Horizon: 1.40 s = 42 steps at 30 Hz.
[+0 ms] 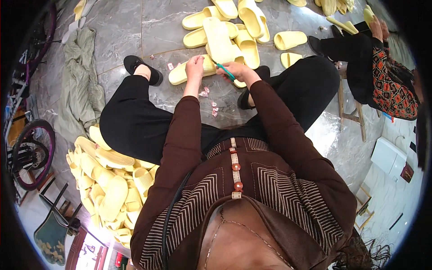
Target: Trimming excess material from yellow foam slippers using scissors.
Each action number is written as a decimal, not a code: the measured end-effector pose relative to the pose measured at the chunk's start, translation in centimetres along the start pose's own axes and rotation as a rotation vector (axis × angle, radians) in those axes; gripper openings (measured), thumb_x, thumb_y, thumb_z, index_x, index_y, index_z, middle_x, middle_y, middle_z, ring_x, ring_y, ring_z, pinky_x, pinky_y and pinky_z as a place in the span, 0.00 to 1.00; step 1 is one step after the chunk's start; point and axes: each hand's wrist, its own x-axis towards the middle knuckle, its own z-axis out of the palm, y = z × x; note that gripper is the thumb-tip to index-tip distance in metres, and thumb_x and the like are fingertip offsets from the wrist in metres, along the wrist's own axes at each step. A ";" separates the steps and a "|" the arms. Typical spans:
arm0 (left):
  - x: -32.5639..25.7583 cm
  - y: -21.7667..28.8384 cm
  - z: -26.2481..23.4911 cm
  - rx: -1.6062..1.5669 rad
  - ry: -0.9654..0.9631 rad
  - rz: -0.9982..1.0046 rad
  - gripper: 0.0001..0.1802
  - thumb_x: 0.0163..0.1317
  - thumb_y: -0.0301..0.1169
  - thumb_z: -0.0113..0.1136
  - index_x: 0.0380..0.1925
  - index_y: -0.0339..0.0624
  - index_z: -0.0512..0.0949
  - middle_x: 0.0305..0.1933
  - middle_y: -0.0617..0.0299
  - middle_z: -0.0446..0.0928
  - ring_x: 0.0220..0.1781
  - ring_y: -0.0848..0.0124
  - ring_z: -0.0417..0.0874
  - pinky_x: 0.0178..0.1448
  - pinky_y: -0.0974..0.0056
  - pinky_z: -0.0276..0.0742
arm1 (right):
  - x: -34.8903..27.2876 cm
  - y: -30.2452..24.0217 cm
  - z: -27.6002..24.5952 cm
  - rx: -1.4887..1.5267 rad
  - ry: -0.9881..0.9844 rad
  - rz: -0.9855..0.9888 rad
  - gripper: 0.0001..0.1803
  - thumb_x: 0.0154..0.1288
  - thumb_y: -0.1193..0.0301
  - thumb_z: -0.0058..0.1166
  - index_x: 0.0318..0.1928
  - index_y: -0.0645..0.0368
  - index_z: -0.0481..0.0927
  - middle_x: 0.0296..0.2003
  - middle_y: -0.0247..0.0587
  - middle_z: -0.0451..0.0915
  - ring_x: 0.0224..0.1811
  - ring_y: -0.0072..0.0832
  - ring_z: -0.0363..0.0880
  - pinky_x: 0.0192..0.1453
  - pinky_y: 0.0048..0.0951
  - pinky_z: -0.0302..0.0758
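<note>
The left hand (195, 67) is pinching the edge of a pale yellow slipper (219, 41) held above the grey floor (121, 31); the right hand (234, 71) is gripping a green-handled tool (225, 71) against it; more slippers (110, 184) are lying heaped beside the left leg.

left hand (194, 66): fingers curled in a pinching grip, forearm stretched forward | right hand (236, 71): fist-like grip closed, wrist bent inward | hands close together

Bare grey floor (121, 31) open toward the left; ahead blocked by scattered yellow slippers (234, 27), leftward low by a slipper pile (110, 180).
</note>
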 end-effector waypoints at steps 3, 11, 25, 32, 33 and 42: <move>-0.4 -0.3 -0.6 0.011 0.014 0.034 0.13 0.57 0.35 0.54 0.36 0.36 0.79 0.34 0.54 0.80 0.38 0.66 0.80 0.45 0.66 0.72 | 0.7 -1.0 0.8 0.085 -0.067 0.017 0.15 0.51 0.62 0.58 0.37 0.56 0.75 0.22 0.30 0.72 0.21 0.19 0.69 0.21 0.22 0.66; -0.6 -0.1 -2.0 0.008 -0.007 0.023 0.12 0.60 0.33 0.52 0.37 0.35 0.78 0.26 0.65 0.77 0.26 0.80 0.73 0.31 0.72 0.68 | 1.8 -3.1 0.7 0.121 0.130 -0.153 0.13 0.48 0.61 0.60 0.23 0.58 0.77 0.17 0.31 0.72 0.18 0.22 0.69 0.19 0.25 0.65; 0.3 16.0 -8.6 -0.401 0.394 0.375 0.14 0.64 0.33 0.46 0.40 0.31 0.72 0.23 0.64 0.71 0.22 0.78 0.72 0.30 0.72 0.68 | 4.8 3.3 -1.5 -0.252 0.965 -0.192 0.28 0.41 0.61 0.68 0.40 0.68 0.76 0.30 0.45 0.80 0.32 0.32 0.78 0.40 0.31 0.73; 2.7 13.1 -9.7 0.272 0.811 0.569 0.21 0.58 0.29 0.49 0.48 0.24 0.66 0.51 0.46 0.67 0.42 0.63 0.75 0.52 0.61 0.69 | 6.0 3.8 -0.5 0.007 0.926 -0.149 0.27 0.41 0.67 0.67 0.42 0.68 0.75 0.27 0.44 0.79 0.27 0.29 0.77 0.32 0.30 0.73; 3.3 10.8 -9.8 0.280 0.819 0.566 0.21 0.58 0.29 0.49 0.48 0.24 0.66 0.51 0.46 0.67 0.42 0.63 0.75 0.52 0.61 0.69 | 6.5 3.8 -0.3 0.124 0.877 -0.154 0.26 0.42 0.69 0.67 0.42 0.68 0.75 0.27 0.44 0.78 0.25 0.29 0.77 0.31 0.29 0.73; 1.6 -4.1 -3.5 -0.052 -0.046 -0.501 0.19 0.49 0.31 0.51 0.39 0.26 0.72 0.36 0.45 0.76 0.37 0.57 0.76 0.42 0.58 0.70 | 9.0 4.1 -0.1 -0.122 1.103 -0.283 0.20 0.46 0.75 0.61 0.42 0.67 0.73 0.24 0.39 0.76 0.22 0.24 0.74 0.25 0.28 0.70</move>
